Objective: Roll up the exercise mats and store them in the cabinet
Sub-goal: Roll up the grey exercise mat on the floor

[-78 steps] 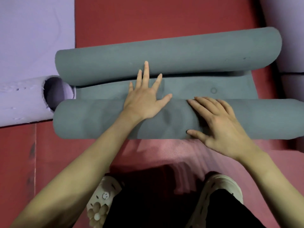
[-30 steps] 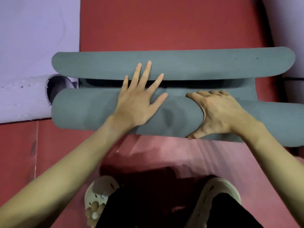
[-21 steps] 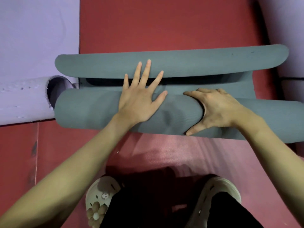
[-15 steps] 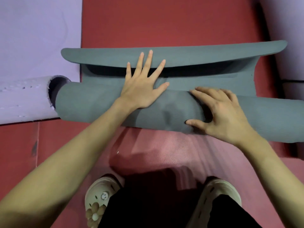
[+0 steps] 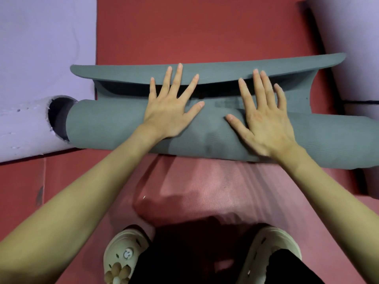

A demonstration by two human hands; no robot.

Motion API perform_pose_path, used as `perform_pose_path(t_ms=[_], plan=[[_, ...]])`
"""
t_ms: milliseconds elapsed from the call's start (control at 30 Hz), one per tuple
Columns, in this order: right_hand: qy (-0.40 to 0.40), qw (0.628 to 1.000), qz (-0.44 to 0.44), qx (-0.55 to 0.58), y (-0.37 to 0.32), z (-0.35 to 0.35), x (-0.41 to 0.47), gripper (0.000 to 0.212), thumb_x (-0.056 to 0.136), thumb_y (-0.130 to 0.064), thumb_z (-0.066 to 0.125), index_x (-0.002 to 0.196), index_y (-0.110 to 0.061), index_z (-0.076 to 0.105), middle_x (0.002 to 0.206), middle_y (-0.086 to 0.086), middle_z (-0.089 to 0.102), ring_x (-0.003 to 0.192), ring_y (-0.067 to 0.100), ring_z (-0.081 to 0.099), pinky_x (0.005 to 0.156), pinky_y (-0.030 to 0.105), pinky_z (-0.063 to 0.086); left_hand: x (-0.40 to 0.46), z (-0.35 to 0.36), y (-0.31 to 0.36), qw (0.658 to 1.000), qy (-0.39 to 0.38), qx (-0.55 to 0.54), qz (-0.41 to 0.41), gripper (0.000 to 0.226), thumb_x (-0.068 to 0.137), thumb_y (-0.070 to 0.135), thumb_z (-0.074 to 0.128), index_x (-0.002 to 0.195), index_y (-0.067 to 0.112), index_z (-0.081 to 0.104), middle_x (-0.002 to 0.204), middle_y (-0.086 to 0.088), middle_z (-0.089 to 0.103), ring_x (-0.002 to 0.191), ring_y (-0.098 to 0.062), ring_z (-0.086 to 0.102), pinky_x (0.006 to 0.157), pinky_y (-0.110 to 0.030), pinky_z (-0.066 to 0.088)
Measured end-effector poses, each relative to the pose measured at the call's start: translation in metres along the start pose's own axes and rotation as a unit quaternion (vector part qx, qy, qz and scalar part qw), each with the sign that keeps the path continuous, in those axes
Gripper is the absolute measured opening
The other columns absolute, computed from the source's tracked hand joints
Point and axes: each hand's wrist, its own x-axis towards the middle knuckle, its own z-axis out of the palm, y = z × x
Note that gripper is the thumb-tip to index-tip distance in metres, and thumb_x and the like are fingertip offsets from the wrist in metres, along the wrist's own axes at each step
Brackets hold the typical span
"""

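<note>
A grey exercise mat (image 5: 114, 126) lies across the red floor as a thick roll, its far end (image 5: 225, 69) curled up in a loose flap. My left hand (image 5: 171, 108) presses flat on the roll, fingers spread and reaching onto the flap. My right hand (image 5: 264, 117) lies flat beside it with straight fingers, tips touching the flap's edge. A short unrolled strip of grey mat (image 5: 297, 99) shows between roll and flap.
A rolled purple mat (image 5: 26, 124) lies at the left, its open end against the grey roll. A flat purple mat (image 5: 45, 42) covers the far left floor and another (image 5: 352, 37) the far right. A pink mat (image 5: 205, 191) lies under my feet in pale clogs (image 5: 123, 261).
The roll has moved forward, closing on the curled far end. My right hand went from curled over the roll to flat with fingers stretched out to the flap.
</note>
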Motion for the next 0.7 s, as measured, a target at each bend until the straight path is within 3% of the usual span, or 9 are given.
perform_pose_path(t_ms=[133,300,400,500,700], plan=[[-0.019,0.999,0.017,0.046,0.008,-0.001,0.022,0.081,0.094,-0.065,0.019,0.155,-0.012,0.006,0.161,0.016,-0.001,0.149,0.025,-0.005,0.12,0.048,0.003,0.026,-0.003,-0.005,1.0,-0.027,-0.007,0.0,0.068,0.095,0.067,0.019,0.152,0.041,-0.007,0.16,-0.002,-0.021,0.147,-0.022,-0.021,0.116,-0.056,-0.011],[0.031,0.997,0.006,0.067,0.002,-0.011,0.018,0.093,0.087,-0.069,0.035,0.151,-0.003,0.021,0.158,0.021,0.014,0.148,0.033,0.009,0.12,0.048,0.006,0.037,-0.008,-0.008,0.998,-0.063,-0.018,0.001,0.068,0.094,0.068,0.02,0.151,0.043,-0.009,0.16,0.0,-0.023,0.146,-0.019,-0.022,0.117,-0.054,-0.013],[-0.032,0.999,-0.013,0.023,-0.007,-0.007,-0.007,0.119,0.062,-0.086,0.047,0.147,-0.006,0.032,0.151,0.023,0.032,0.14,0.04,0.029,0.115,0.056,0.019,0.03,-0.006,-0.007,0.999,-0.049,-0.021,0.006,0.068,0.094,0.067,0.021,0.151,0.043,-0.007,0.16,0.0,-0.021,0.147,-0.019,-0.021,0.116,-0.054,-0.013],[-0.115,0.991,-0.04,-0.051,-0.005,-0.004,-0.008,0.138,0.034,-0.09,0.065,0.146,-0.014,0.036,0.133,0.018,0.052,0.116,0.042,0.051,0.1,0.053,0.035,0.026,-0.006,-0.007,0.999,-0.039,-0.016,0.008,0.068,0.095,0.066,0.021,0.151,0.042,-0.007,0.16,-0.001,-0.021,0.147,-0.02,-0.021,0.117,-0.055,-0.012],[-0.112,0.989,-0.072,-0.06,-0.002,-0.013,-0.007,0.126,0.036,-0.089,0.064,0.139,-0.022,0.039,0.113,0.002,0.057,0.096,0.031,0.057,0.086,0.044,0.038,0.009,-0.008,-0.006,0.999,-0.036,-0.02,0.016,0.066,0.096,0.065,0.02,0.151,0.042,-0.008,0.16,0.0,-0.022,0.146,-0.019,-0.022,0.117,-0.054,-0.013]])
